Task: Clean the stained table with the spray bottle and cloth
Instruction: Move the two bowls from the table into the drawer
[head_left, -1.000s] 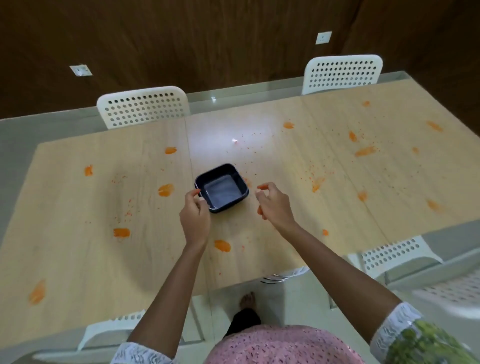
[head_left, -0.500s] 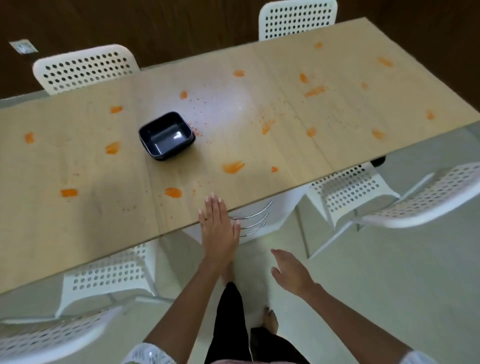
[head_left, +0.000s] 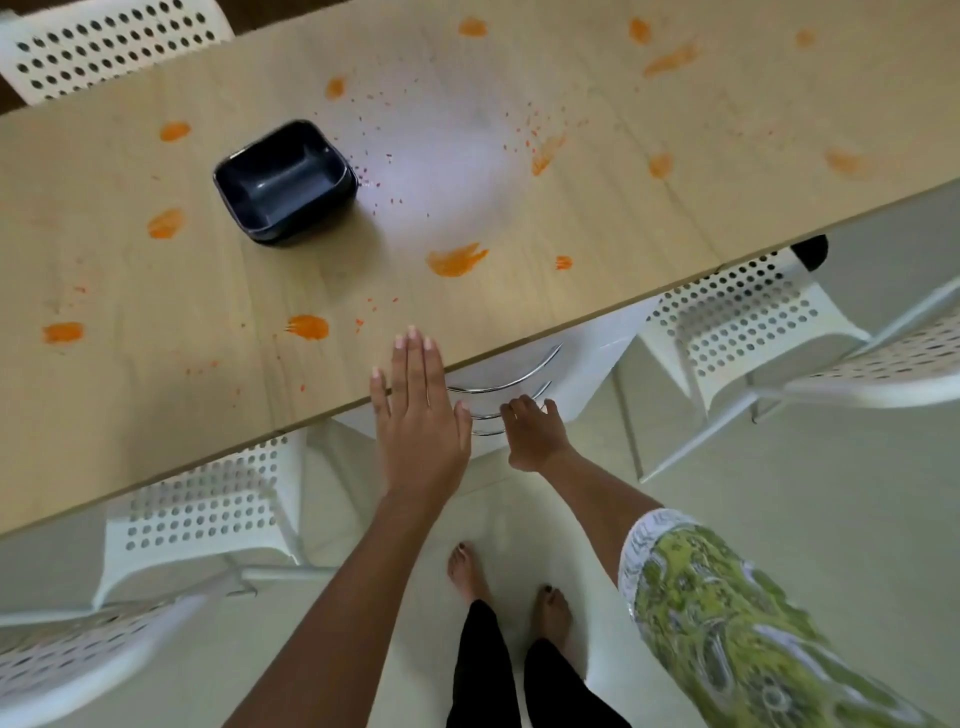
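A home dining area is suggested. A long wood-grain tabletop (head_left: 597, 218) is flanked by white perforated chairs at 11 o'clock (head_left: 104, 47), 3 o'clock (head_left: 737, 317) and 8 o'clock (head_left: 202, 514). Pale floor tiles (head_left: 779, 519) are stood upon by bare feet (head_left: 467, 577).

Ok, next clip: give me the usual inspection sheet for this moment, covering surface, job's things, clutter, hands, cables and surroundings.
Surface: light wood table, many orange stains and fine orange specks across it.
Job's things: no spray bottle or cloth seen in this view.
Clutter: one dark square bowl upright on the table, looks empty.
Hands: left hand flat with straight fingers over the table's near edge; right hand below the edge, reaching toward curved chrome handles on a white unit under the table; whether it touches one is unclear.
Cables: nothing seen.
Surroundings: white perforated chairs on both sides, pale floor, bare feet.
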